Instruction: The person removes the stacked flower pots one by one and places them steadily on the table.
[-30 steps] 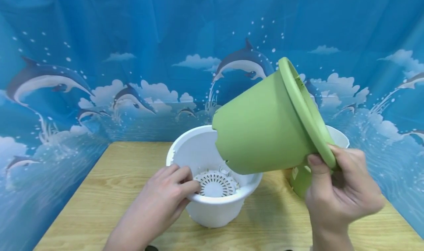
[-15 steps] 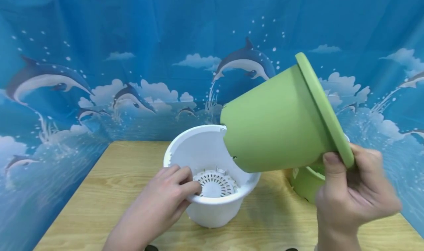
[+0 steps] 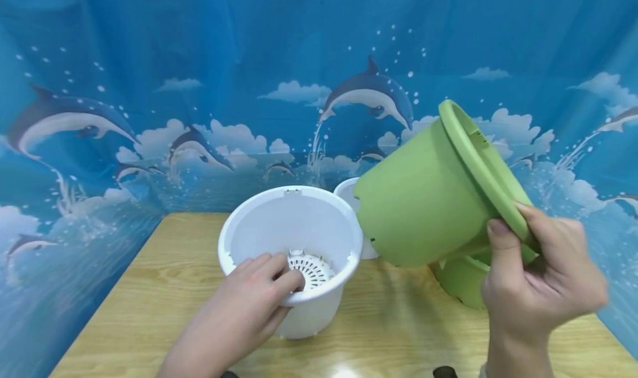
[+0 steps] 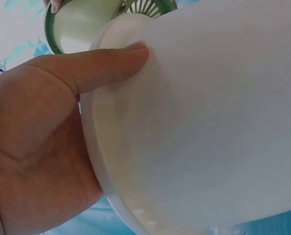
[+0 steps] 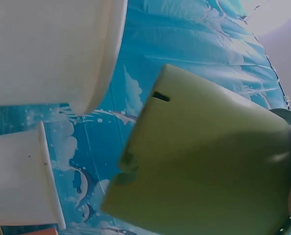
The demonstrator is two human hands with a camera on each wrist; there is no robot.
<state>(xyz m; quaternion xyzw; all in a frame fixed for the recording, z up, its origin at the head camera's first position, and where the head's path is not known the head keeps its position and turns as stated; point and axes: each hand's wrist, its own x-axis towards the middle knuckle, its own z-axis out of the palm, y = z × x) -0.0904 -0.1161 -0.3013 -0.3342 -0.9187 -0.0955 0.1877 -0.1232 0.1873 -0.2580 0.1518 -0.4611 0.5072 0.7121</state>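
My left hand (image 3: 256, 295) grips the near rim of a white flower pot (image 3: 294, 228), fingers inside and thumb outside against its wall. The pot is held mouth up, its round slotted bottom showing inside. In my right hand (image 3: 540, 281) is a green flower pot (image 3: 421, 200), pinched by its rim between thumb and fingers. It hangs tilted in the air, mouth toward the upper right and notched base toward the white pot. The right wrist view shows the green pot (image 5: 209, 161) apart from the white pot (image 5: 47, 54).
Behind the white pot stands a smaller white pot (image 3: 349, 192), partly hidden by the green one. Another green pot (image 3: 458, 284) rests on the wooden table (image 3: 164, 284) at the right. A dolphin-print curtain (image 3: 299, 62) surrounds the table. A dark object (image 3: 444, 371) shows at the front edge.
The green pot has moved right, and dipped a little in the last half second. The white pot has shifted left, away from it, uncovering part of the smaller white pot behind.
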